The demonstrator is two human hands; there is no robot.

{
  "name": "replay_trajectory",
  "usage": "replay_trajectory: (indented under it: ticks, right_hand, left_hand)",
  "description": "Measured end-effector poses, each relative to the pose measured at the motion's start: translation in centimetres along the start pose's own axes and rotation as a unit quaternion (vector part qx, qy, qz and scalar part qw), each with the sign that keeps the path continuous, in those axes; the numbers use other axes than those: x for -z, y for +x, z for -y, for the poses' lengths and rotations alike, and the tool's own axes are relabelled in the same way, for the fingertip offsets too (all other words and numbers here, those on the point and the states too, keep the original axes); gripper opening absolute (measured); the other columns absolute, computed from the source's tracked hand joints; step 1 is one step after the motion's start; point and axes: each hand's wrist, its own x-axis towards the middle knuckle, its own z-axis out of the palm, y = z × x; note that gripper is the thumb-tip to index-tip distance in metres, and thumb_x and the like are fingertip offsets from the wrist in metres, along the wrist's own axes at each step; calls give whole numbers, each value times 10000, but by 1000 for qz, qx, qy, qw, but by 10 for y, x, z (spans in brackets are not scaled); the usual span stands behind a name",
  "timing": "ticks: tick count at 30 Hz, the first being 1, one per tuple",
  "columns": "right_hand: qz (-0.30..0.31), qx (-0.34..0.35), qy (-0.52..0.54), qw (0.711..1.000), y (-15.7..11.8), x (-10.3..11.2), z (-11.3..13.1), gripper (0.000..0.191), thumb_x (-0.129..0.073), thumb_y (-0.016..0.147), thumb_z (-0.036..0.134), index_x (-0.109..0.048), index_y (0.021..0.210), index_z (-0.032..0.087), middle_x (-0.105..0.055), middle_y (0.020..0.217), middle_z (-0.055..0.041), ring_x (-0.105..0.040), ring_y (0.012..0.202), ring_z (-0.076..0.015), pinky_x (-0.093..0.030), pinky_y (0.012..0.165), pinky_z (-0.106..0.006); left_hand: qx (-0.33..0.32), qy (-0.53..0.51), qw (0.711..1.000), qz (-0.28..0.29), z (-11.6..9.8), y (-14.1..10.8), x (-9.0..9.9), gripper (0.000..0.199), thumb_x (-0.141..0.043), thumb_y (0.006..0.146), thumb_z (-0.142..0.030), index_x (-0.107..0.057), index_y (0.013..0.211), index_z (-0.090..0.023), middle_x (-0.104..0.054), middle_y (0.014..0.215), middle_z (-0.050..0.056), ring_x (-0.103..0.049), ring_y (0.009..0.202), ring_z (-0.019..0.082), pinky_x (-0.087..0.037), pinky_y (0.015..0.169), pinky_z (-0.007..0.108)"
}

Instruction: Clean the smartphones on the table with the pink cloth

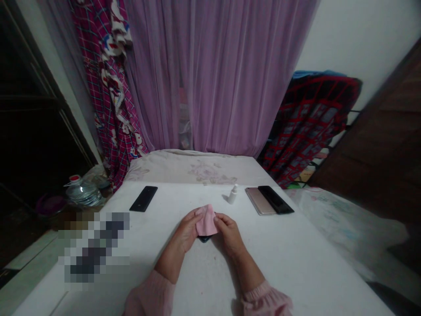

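A pink cloth (207, 220) is spread between my hands above the middle of the white table. Under it, the dark lower corner of what looks like a smartphone (204, 239) shows; the cloth covers the rest. My left hand (188, 230) is closed at the left side of the cloth and phone. On the other side, my right hand (229, 230) pinches the cloth's right edge between thumb and fingers. A small white spray bottle (233, 195) stands upright on the table, beyond my right hand.
On the table's left lies a black phone (144, 199), with a blurred-out patch (97, 248) nearer me. A rose-gold phone (259, 201) and a black phone (275, 199) lie side by side at right. Purple curtains (230, 79) hang behind the table (283, 263).
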Motion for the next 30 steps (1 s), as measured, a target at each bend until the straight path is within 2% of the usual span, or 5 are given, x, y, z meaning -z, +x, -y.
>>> replay_trajectory:
  ticks: [6, 11, 14, 20, 30]
  right_hand:
    - [-123, 191, -206, 952, -10, 24, 27, 254, -539, 838, 377, -685, 805, 172, -703, 1008, -119, -649, 906, -232, -530, 759, -352]
    - [-25, 305, -463, 832, -15, 25, 15, 213, -502, 849, 250, -704, 899, 202, -703, 1059, -100, -629, 1012, -233, -483, 916, -401]
    - [41, 301, -515, 801, -15, 21, 1, 251, -491, 856, 236, -694, 999, 199, -707, 1055, -95, -639, 1007, -226, -494, 899, -381]
    - [50, 299, -541, 784, -13, 18, -5, 354, -450, 933, 303, -602, 1236, 201, -632, 1237, -109, -566, 1151, -236, -441, 967, -404]
    - [21, 210, -617, 759, -9, 8, -13, 300, -487, 916, 243, -666, 1153, 285, -642, 1241, -60, -526, 1195, -255, -385, 978, -465]
  left_hand:
    - [-152, 270, 939, -148, 9, -13, 17, 362, -747, 685, -297, -613, 1006, -196, -665, 1116, 111, -607, 1089, 249, -429, 980, 404]
    - [-184, 637, 736, -135, 26, -26, 19, 592, -757, 667, -338, -574, 1212, -198, -485, 1411, 162, -321, 1375, 343, -77, 1141, 542]
    - [-171, 718, 665, -112, 35, -27, 22, 607, -696, 736, -401, -527, 1285, -204, -441, 1447, 159, -281, 1396, 340, -24, 1138, 561]
    - [-174, 735, 649, -88, 38, -24, 28, 550, -656, 772, -408, -532, 1267, -200, -442, 1449, 146, -283, 1397, 331, -29, 1138, 571]
    - [-177, 726, 659, -91, 38, -20, 28, 479, -675, 756, -379, -552, 1190, -217, -469, 1431, 134, -305, 1387, 321, -47, 1141, 553]
